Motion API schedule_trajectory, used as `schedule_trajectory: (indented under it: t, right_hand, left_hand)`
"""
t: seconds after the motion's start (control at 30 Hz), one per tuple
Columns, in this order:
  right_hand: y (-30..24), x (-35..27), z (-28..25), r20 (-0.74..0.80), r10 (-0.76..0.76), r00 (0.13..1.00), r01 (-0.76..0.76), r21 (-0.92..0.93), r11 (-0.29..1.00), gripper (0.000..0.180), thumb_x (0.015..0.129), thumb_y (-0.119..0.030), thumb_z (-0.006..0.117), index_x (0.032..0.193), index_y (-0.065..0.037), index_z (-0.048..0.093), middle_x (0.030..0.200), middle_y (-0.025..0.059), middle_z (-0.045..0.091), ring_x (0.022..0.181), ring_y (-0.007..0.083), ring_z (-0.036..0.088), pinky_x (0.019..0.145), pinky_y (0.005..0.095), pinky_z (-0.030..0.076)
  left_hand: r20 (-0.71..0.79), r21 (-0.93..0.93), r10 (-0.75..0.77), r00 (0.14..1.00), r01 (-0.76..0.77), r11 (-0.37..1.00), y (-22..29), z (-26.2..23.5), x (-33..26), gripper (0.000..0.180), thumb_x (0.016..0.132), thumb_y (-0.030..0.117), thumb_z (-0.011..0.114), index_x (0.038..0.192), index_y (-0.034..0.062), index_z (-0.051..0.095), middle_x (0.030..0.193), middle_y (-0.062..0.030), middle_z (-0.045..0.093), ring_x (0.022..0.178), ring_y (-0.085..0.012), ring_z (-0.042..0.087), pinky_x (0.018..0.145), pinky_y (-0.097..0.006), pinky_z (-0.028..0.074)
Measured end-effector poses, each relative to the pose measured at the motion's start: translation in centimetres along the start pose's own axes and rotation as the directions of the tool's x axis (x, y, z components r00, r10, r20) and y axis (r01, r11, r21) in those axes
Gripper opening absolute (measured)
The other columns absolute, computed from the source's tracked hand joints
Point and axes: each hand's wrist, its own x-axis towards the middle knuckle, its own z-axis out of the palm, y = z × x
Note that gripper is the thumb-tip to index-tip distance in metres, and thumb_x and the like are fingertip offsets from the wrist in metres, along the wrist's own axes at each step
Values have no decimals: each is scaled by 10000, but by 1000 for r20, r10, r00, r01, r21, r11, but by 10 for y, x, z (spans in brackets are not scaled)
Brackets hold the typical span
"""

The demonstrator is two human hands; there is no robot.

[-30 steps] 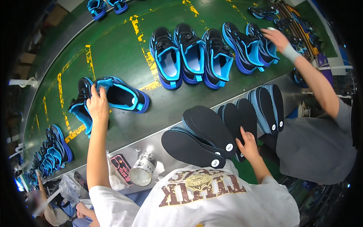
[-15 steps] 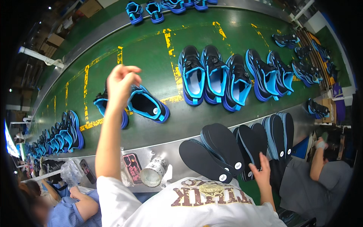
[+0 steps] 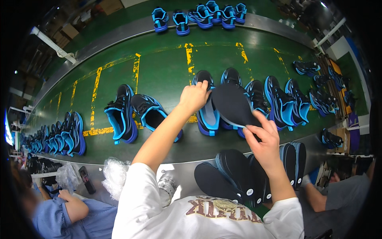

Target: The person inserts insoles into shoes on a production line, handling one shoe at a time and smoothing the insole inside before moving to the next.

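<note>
Crinkled clear plastic lies at left. Over the green desk, the left hand touches a black, blue-trimmed shoe; whether its grip is closed, I cannot tell. Above the next shoe is a thin, matte black insole, broadly rounded, its narrower end pinched in the right hand's narrow grip.

A long, dark-green work surface with chipped yellow painted lines curves across the view, a silver-grey metal strip along its far side. Slanting white posts stand left and right; brown cardboard boxes sit upper left in the dim surroundings. A small white light glows upper right.
</note>
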Motion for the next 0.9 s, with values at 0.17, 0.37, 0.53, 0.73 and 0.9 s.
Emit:
schedule_trajectory:
  t: [0.17, 0.37, 0.53, 0.73, 0.9]
  right_hand:
    - [-1, 8, 9, 337, -103, 936, 136, -77, 988, 53, 625, -55, 603, 611, -17, 571, 913, 78, 615, 671, 240, 510, 632, 327, 441]
    - [14, -3, 91, 530, -74, 845, 222, -222, 949, 56, 656, -74, 550, 671, -34, 586, 800, 90, 577, 740, 241, 535, 676, 328, 453]
    - [29, -7, 151, 529, 119, 840, 41, -282, 959, 119, 708, -79, 531, 793, -10, 576, 877, 154, 555, 795, 297, 571, 669, 366, 490]
    - [7, -7, 120, 472, 36, 881, 111, -280, 953, 296, 716, -297, 622, 898, -67, 583, 1073, 220, 475, 859, 328, 526, 738, 406, 463]
    - [23, 23, 112, 872, 191, 450, 98, -261, 960, 214, 663, -209, 599, 761, -23, 637, 821, 198, 593, 766, 315, 591, 713, 377, 483]
  left_hand:
    - [77, -141, -10, 997, 21, 990, -12, -2, -28, 439, 858, 355, 448, 1044, -40, 494, 859, -213, 599, 812, -365, 569, 692, -413, 465]
    - [250, -643, -212, 945, 326, 693, -35, 20, -32, 604, 827, 499, 486, 875, -101, 524, 649, -98, 530, 612, -142, 475, 537, -284, 389]
    - [233, -859, -379, 896, 372, 351, -21, 22, -47, 455, 770, 420, 617, 866, 2, 467, 614, -9, 470, 552, -70, 418, 455, -223, 314]
    - [69, -879, -408, 910, 249, 406, -22, 34, -69, 467, 730, 379, 644, 931, -17, 500, 646, -73, 543, 587, -141, 524, 520, -280, 410]
    - [-61, -760, -466, 883, 262, 595, -13, 33, -65, 410, 800, 407, 544, 857, 3, 507, 615, -95, 545, 593, -214, 531, 532, -328, 406]
